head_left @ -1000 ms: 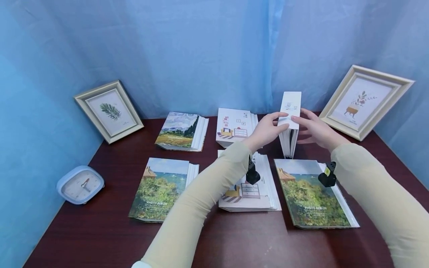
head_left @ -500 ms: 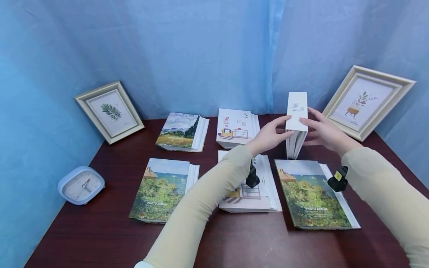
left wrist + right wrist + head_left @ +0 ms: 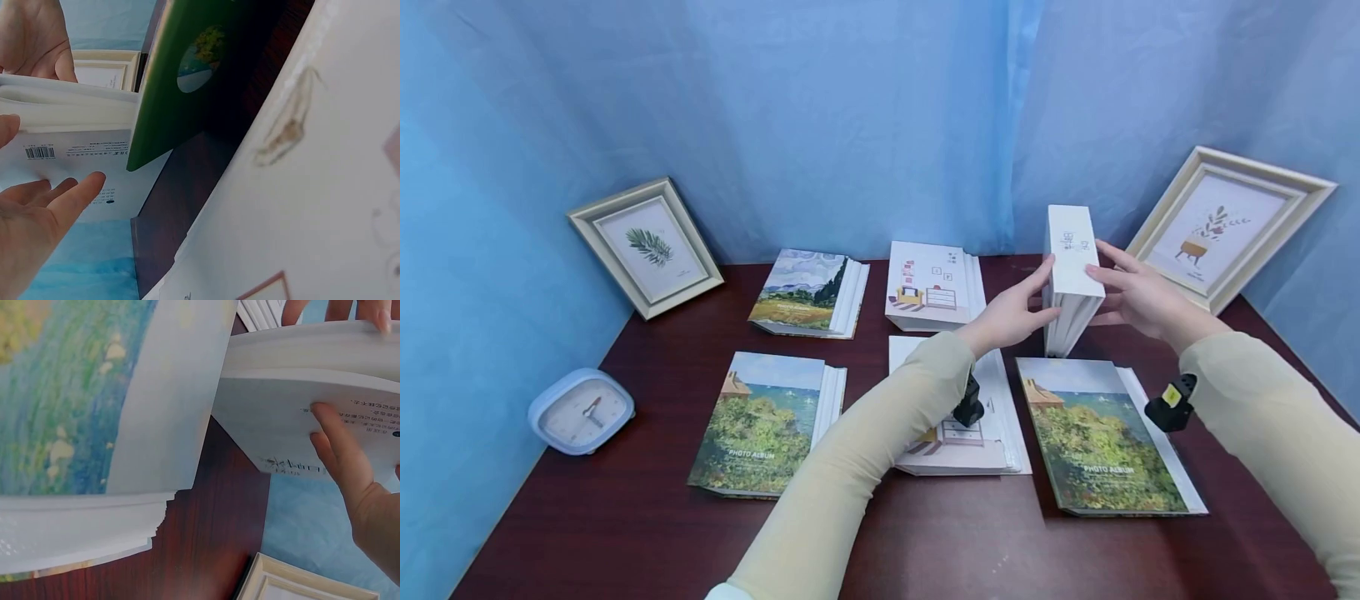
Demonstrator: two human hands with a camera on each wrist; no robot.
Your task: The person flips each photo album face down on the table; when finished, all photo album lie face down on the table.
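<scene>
A white photo album stands up on its edge at the back of the dark red table, a bit right of the middle. Two hands hold it up between them. The left hand presses flat on its left side with straight fingers. The right hand presses on its right side, fingers straight too, with the tips on the cover. Neither hand wraps around it.

Just in front of it lies a green garden album, flat on the table. Beside that one is a white album under the left arm. Farther left lies another green album. At the back lie a painted field album and one more white album. A leaf picture frame leans on the blue curtain at the left, a plant picture frame leans at the right, and a small blue clock sits at the far left
</scene>
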